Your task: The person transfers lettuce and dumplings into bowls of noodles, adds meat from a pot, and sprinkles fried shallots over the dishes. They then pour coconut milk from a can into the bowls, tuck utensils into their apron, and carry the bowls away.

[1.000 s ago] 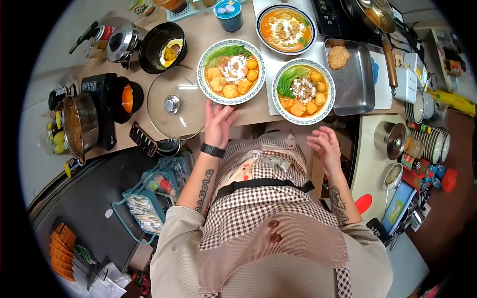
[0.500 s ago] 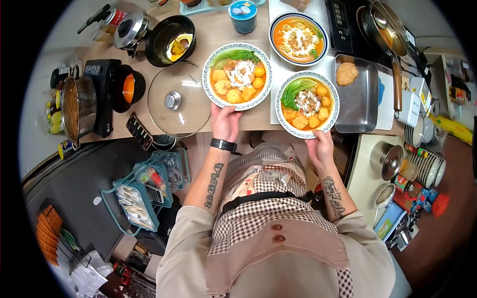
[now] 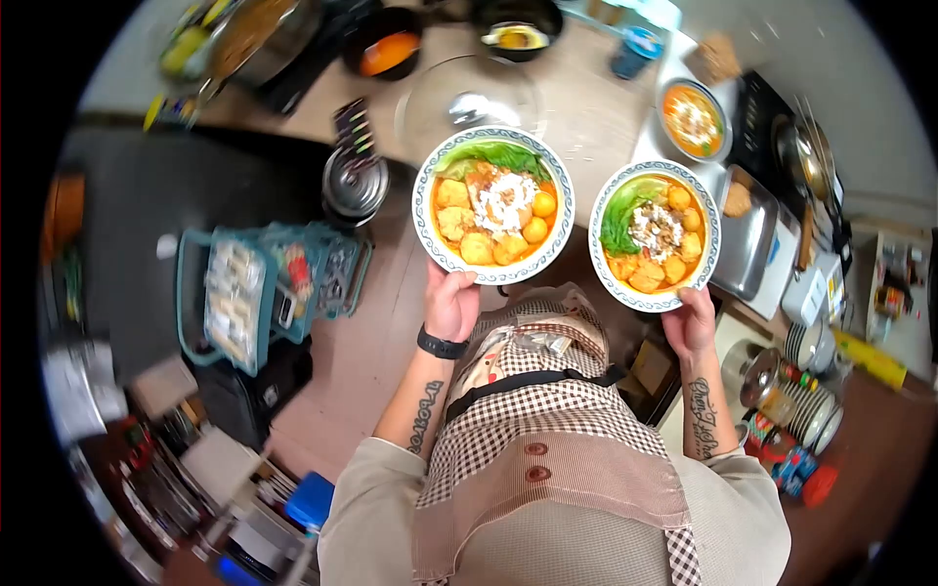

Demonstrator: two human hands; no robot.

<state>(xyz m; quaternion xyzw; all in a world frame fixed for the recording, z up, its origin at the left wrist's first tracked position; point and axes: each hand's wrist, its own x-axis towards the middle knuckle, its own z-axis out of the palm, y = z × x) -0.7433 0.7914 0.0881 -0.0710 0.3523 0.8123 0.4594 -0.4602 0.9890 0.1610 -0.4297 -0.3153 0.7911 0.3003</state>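
My left hand [image 3: 451, 301] grips the near rim of a patterned bowl [image 3: 494, 205] of orange soup with greens, round pieces and white topping. Its thumb rests at the rim and its other fingers are hidden beneath. Another such bowl [image 3: 655, 235], with similar food, is in my right hand [image 3: 692, 320], held at its lower right edge. Both bowls are roughly level, apart from each other, in front of the counter edge. A third soup bowl [image 3: 695, 119] stands on the counter at the upper right.
Beyond the bowls lies a glass lid [image 3: 470, 103] on the counter [image 3: 576, 107]. Two black bowls [image 3: 383, 44] [image 3: 516, 29] stand behind it. A metal tray [image 3: 747, 234] is at the right. At the left are a teal caddy [image 3: 234, 298] and a phone [image 3: 355, 131].
The view has turned, showing more floor at the left. Both hands have lifted their bowls off and away from the counter, toward me, and the bowls look farther apart.
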